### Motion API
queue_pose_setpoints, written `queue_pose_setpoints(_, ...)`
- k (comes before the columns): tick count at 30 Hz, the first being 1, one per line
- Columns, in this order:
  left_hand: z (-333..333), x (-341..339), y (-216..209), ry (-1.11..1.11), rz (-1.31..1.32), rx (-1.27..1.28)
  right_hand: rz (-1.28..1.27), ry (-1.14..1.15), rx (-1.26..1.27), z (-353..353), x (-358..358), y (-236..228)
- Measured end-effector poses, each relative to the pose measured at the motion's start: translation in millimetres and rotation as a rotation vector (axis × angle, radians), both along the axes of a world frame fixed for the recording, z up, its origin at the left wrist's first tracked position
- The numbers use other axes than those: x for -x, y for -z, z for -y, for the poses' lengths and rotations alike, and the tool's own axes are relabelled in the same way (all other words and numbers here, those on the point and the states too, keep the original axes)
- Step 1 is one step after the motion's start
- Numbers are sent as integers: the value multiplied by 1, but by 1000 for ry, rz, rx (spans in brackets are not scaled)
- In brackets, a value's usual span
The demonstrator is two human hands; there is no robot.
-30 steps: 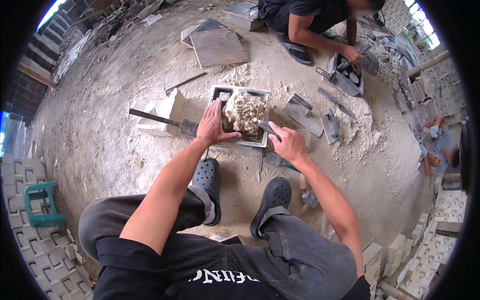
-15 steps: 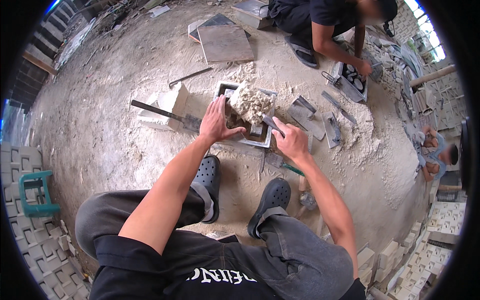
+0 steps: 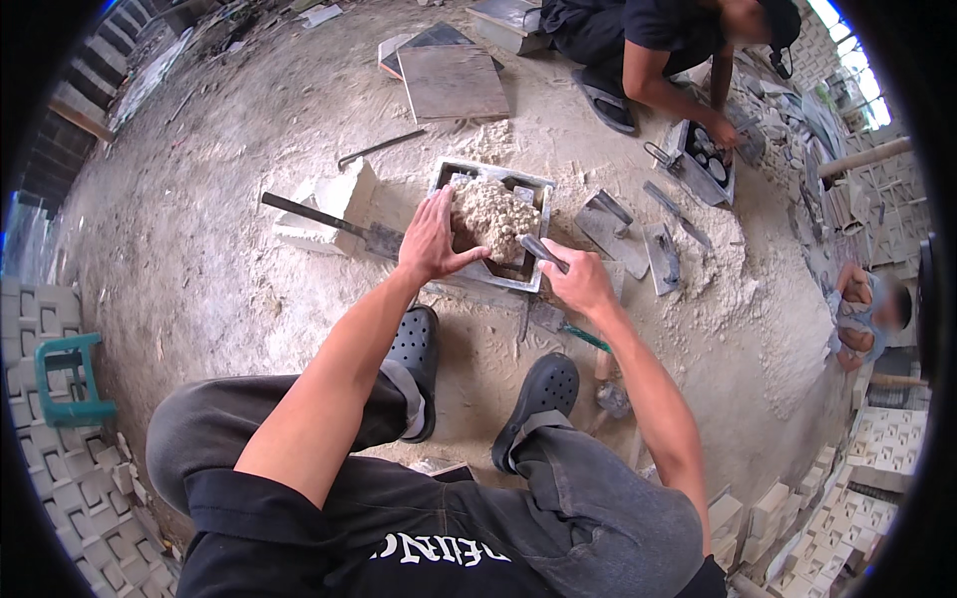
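Note:
A square metal mould (image 3: 547, 204) with inner blocks sits on the ground in front of me. A heap of crumbly, pale sand mix (image 3: 495, 211) lies over its middle and hides part of the cavities. My left hand (image 3: 431, 239) rests at the mould's left side, fingers stretched and thumb apart, beside the mix. My right hand (image 3: 580, 279) is closed round the handle of a trowel (image 3: 538, 249) at the mould's right side. The trowel's blade is hidden by the mix.
Right of the mould lie a float (image 3: 608, 231), a pointing trowel (image 3: 678, 212) and a smaller float (image 3: 662, 257). A flat-bladed tool (image 3: 319, 217) leans on a white block (image 3: 334, 204) at left. A co-worker (image 3: 668, 60) crouches at a second mould (image 3: 698, 174). A hammer (image 3: 610, 384) lies near my right foot.
The mix has come lower and spread over the mould's middle, covering more of the cavities. My right hand has shifted slightly left with the trowel; my left hand has stayed put.

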State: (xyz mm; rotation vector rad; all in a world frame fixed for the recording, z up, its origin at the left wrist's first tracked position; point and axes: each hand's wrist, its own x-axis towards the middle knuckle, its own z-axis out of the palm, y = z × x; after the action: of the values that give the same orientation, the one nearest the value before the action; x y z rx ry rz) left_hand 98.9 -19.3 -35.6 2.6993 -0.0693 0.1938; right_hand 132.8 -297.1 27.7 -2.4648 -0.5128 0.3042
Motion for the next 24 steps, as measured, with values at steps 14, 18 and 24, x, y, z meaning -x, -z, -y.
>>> queue_pose_setpoints(14, -5, 5, 7, -36, -9, 138, -90, -62, -30, -1, 5, -14)
queue_pose_setpoints(18, -7, 3, 6, -19, 11, 115, -58, -20, 12, -9, 5, -13)
queue_pose_setpoints(24, -5, 7, 7, -3, 71, 86, -48, -34, 11, -10, -8, -13)
